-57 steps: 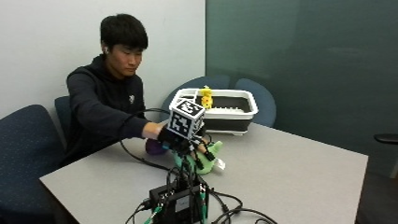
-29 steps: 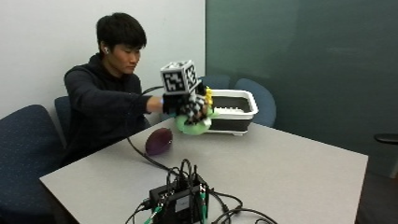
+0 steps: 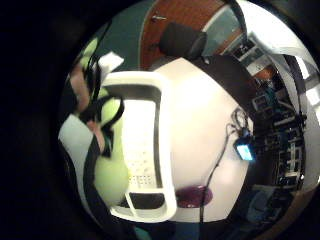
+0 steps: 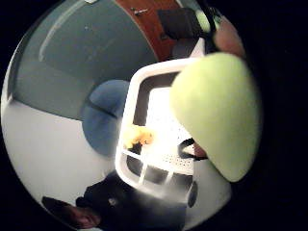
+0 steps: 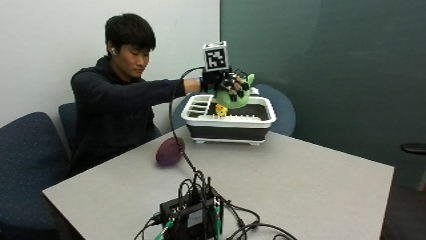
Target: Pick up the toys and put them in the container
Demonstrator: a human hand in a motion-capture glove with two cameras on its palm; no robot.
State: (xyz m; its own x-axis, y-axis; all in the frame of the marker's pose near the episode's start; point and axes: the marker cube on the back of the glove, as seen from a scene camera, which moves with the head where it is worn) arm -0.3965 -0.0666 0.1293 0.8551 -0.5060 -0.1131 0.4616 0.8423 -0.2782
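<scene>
A person holds a light green soft toy (image 5: 235,96) in the gloved right hand (image 5: 226,83), above the white and black container (image 5: 229,129) at the table's far side. The fingers curl round the toy. In the thumb side palm view the green toy (image 4: 219,113) fills much of the picture over the container (image 4: 139,96), and a yellow toy (image 4: 136,136) lies inside it. The yellow toy (image 5: 220,110) also shows in the outside view. The little finger side view has the green toy (image 3: 110,165) beside the container's rim (image 3: 162,145). A purple toy (image 5: 170,151) lies on the table near the person.
A black box with a bundle of cables (image 5: 193,212) sits at the table's near edge, and one cable runs up to the hand. Blue chairs (image 5: 283,107) stand behind the container and beside the person. The grey table (image 5: 313,185) stretches to the right.
The hand has lifted the green toy from the table and carried it away from the person to above the container. The purple toy has stayed where it was.
</scene>
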